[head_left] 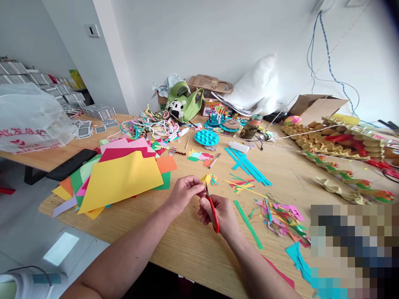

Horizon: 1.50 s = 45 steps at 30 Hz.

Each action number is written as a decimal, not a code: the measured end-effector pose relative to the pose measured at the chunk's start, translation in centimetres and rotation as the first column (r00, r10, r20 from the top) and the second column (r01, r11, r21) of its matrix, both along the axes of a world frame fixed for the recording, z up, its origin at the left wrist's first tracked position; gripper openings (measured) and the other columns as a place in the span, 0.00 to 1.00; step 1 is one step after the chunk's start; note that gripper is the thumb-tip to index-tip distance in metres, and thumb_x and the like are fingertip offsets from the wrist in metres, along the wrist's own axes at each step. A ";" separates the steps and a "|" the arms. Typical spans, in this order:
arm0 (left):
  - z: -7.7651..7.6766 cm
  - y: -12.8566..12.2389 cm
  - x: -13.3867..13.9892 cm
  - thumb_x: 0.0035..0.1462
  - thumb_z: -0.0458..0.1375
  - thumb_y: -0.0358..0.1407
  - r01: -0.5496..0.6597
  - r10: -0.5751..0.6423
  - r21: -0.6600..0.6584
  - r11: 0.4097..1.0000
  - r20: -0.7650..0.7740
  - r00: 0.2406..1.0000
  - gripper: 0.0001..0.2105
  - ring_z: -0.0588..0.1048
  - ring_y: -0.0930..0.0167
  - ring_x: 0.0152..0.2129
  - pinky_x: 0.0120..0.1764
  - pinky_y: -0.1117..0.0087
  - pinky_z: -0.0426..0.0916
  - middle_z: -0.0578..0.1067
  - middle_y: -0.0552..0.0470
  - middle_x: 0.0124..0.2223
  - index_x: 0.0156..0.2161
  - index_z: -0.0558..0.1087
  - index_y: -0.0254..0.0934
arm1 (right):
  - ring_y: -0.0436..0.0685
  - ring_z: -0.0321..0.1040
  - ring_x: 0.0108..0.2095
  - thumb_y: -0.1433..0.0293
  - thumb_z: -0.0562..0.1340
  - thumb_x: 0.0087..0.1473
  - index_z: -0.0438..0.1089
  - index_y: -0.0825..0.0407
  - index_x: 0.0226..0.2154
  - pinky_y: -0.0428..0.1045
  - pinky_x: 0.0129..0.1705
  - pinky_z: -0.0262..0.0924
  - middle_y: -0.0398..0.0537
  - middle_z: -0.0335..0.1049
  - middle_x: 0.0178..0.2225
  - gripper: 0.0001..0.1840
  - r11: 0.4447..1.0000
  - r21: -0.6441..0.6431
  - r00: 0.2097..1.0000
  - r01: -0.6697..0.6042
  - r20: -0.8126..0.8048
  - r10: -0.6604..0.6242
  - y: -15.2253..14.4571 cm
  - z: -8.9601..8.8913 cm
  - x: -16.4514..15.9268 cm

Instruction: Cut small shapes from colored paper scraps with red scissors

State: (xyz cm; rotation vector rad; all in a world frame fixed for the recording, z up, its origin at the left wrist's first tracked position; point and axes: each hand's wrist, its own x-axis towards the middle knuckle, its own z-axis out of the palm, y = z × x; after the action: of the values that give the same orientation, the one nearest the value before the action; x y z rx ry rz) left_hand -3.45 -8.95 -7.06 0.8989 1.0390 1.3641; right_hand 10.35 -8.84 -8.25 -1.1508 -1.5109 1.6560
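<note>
My right hand (221, 211) is closed around a pair of red-handled scissors (214, 216), whose blades point away from me. A small piece of yellow paper (206, 178) sits at the blade tips, with the fingers of my left hand (186, 192) pinched at its edge. Just behind it lies a little heap of colourful paper bits (213, 179). To the right of the scissors are thin multicoloured paper strips (241, 184) and a long green strip (248, 224). On the left a stack of coloured paper, topped by a yellow sheet (124, 180), lies on the table.
Behind my hands are paper cutouts (201, 157), a pen (214, 160), blue strips (249, 166) and a blue scalloped disc (206, 138). Paper scraps (280, 216) lie at right, before egg-carton pieces (336, 137). A black phone-like object (72, 164) rests left. The lower right corner is pixelated.
</note>
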 end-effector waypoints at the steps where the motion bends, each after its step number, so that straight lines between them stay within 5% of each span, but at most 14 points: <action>1: 0.1 0.0 0.0 0.45 0.63 0.36 0.003 -0.003 0.000 1.000 0.000 1.000 0.08 0.72 0.73 0.21 0.29 0.71 0.65 0.74 0.52 0.22 0.26 0.71 0.33 | 0.50 0.64 0.14 0.45 0.65 0.40 0.61 0.53 0.19 0.44 0.15 0.58 0.45 0.67 0.17 0.28 1.000 0.002 1.000 0.000 0.003 0.000 0.0 0.0 0.0; 45: -0.2 0.2 -0.8 0.43 0.64 0.35 0.065 -0.064 0.020 0.998 -0.021 0.998 0.09 0.72 0.73 0.20 0.28 0.71 0.66 0.74 0.52 0.22 0.26 0.71 0.32 | 0.50 0.64 0.14 0.45 0.67 0.36 0.62 0.53 0.19 0.44 0.15 0.58 0.44 0.67 0.16 0.29 1.000 -0.015 1.000 -0.019 0.009 0.019 0.1 0.2 0.1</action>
State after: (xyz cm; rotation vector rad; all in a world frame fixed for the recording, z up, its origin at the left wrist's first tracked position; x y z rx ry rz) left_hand -4.23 -8.78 -7.22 0.9555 1.0046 1.3166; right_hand 10.42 -8.76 -8.07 -1.1572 -1.5220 1.6795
